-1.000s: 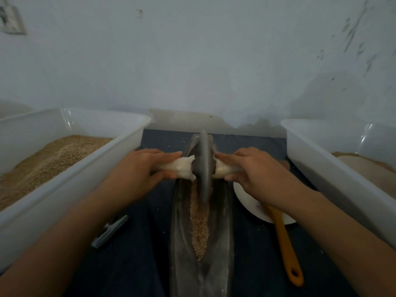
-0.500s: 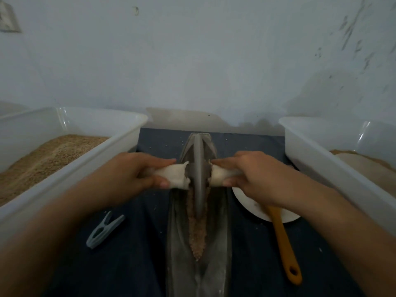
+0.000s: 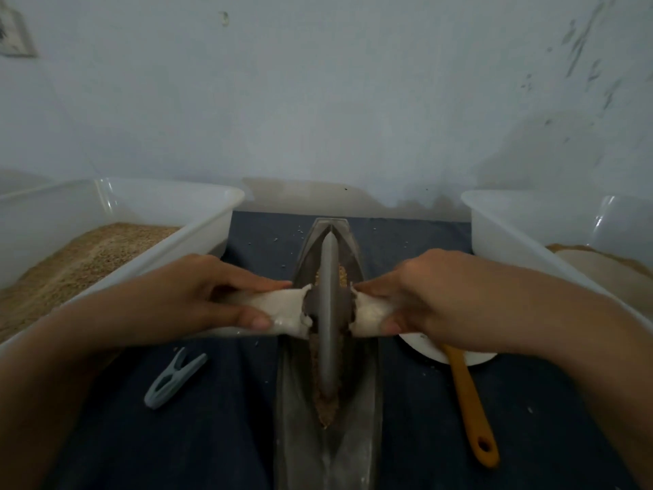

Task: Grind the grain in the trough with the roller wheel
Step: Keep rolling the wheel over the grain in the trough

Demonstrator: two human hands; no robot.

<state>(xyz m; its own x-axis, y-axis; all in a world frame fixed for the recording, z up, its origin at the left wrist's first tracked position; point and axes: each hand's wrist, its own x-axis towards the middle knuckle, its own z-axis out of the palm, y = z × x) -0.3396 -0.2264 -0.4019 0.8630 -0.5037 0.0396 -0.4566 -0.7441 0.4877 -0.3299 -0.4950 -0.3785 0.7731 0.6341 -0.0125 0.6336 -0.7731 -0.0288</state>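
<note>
The roller wheel [image 3: 330, 305] stands upright on edge in the groove of the long boat-shaped metal trough [image 3: 367, 390], which runs from 12 o'clock to 6 o'clock through the middle of the view. The left hand [image 3: 198, 295] grasps the cloth-wrapped axle handle [image 3: 279, 313] at 9 o'clock of the wheel, fingers over the top and thumb underneath; the right hand [image 3: 424, 295] grasps the matching wrapped handle [image 3: 367, 314] at 3 o'clock in the same way. Grain [image 3: 327, 408] lies in the groove under the disc, a brown streak tapering toward 6 o'clock, with a little showing at 12 o'clock of the hub. The wheel looks like thick metal, so it is probably heavy, rigid and prone to tipping sideways; the 2 wrapped handles seem the only sensible holds, and the cloth likely stops slipping. The grain is loose and could spill over the rim. Everything rests on a dark blue cloth surface [image 3: 219, 436] speckled with stray kernels. At 8 o'clock lies a grey clothespin [image 3: 173, 380]; at 4 o'clock an orange-handled utensil [image 3: 470, 401] rests on a white plate [image 3: 424, 346]. A white tub [image 3: 198, 238] of grain sits at 9 o'clock, another white bin [image 3: 501, 235] at 3 o'clock, beneath a scuffed pale wall [image 3: 318, 100].
</note>
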